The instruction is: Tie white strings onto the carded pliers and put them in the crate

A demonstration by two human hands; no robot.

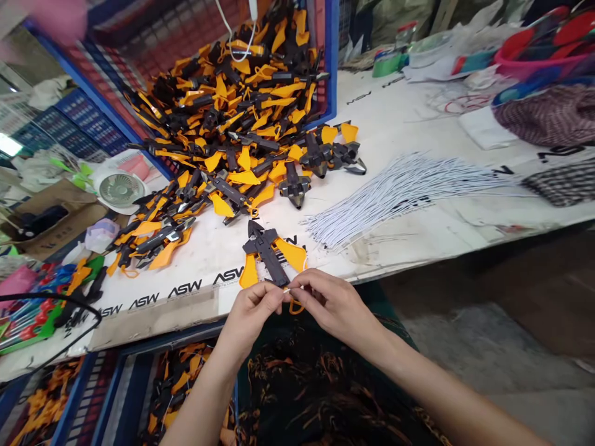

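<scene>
A black toy with orange wings [267,254], plane-like in shape, lies at the table's front edge with its pointed nose away from me. My left hand [258,310] and my right hand [325,303] meet at its tail, both pinched closed. Between their fingertips shows a short bit of white wire tie [286,290]; the rest of it is hidden by the fingers. An orange loop [296,306] hangs just under my right fingers. To the right lies a spread bundle of white wire ties [395,195].
A tipped blue crate [331,62] spills many more such toys [232,179] onto the table [372,260]. More sit in crates [111,396] below its edge. A small fan [121,189] stands at left, a pink basin [534,67] at far right, near checked cloth [562,183].
</scene>
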